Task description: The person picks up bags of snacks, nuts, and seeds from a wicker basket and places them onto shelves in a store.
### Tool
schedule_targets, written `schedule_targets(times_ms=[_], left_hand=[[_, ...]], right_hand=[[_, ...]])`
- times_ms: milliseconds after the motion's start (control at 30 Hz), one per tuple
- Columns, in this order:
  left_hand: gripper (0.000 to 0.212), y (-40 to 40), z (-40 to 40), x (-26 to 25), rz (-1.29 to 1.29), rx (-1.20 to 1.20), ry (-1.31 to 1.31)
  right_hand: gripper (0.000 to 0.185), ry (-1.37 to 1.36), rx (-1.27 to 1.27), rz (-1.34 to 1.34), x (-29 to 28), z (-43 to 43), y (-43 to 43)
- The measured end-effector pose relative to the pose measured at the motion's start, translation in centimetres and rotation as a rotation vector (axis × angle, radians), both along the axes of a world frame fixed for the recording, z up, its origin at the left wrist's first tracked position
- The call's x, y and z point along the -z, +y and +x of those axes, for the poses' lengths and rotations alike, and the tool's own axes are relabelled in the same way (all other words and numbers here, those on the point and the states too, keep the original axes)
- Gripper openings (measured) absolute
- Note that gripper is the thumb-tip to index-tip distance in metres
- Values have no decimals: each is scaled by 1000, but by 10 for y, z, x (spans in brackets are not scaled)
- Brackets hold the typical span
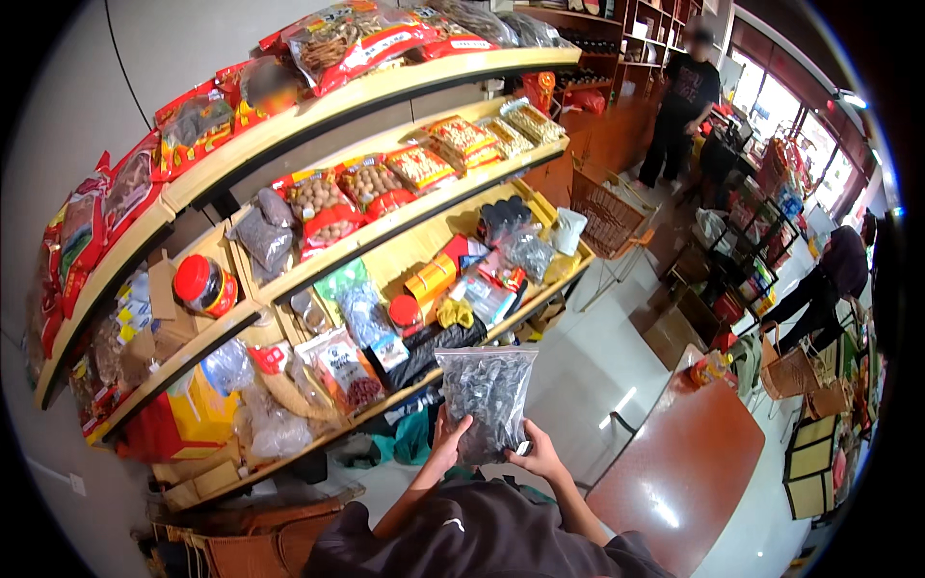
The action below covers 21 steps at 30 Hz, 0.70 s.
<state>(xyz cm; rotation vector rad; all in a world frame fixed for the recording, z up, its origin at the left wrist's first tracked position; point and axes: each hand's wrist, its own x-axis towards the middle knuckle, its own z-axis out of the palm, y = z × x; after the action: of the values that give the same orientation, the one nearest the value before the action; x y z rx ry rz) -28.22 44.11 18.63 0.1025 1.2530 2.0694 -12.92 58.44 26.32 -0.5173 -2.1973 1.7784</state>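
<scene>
A clear zip-top plastic bag [485, 397] full of dark dried pieces is held upright in front of my chest. My left hand [451, 436] grips its left edge, the thumb lying on the front. The lower right edge is pinched by my right hand [536, 449], beside a small white patch near the thumb. Behind the bag stand wooden shelves; the lower one [405, 253] carries an orange box [431, 279], a red-lidded jar [405, 312], a black plastic bag [433, 350] and a pouch of red dried goods [347, 372].
Packets of nuts [318, 195] line the middle shelf, with large red bags [354, 43] above. A red-brown table [679, 477] stands at the right, a wicker chair [607, 217] beyond the shelves. One person [683, 108] stands at the back; another [831, 282] bends at the far right.
</scene>
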Motion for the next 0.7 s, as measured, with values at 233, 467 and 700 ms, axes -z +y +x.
schedule_targets(times_ms=[233, 467, 700], left_hand=[[78, 34, -106, -23, -28, -99, 87], [88, 72, -189, -98, -43, -195, 221], [68, 132, -300, -212, -201, -289, 549]], right_hand=[[53, 97, -104, 106, -11, -118, 50], [51, 191, -264, 228, -32, -225, 118], [73, 336, -360, -51, -104, -384, 190]])
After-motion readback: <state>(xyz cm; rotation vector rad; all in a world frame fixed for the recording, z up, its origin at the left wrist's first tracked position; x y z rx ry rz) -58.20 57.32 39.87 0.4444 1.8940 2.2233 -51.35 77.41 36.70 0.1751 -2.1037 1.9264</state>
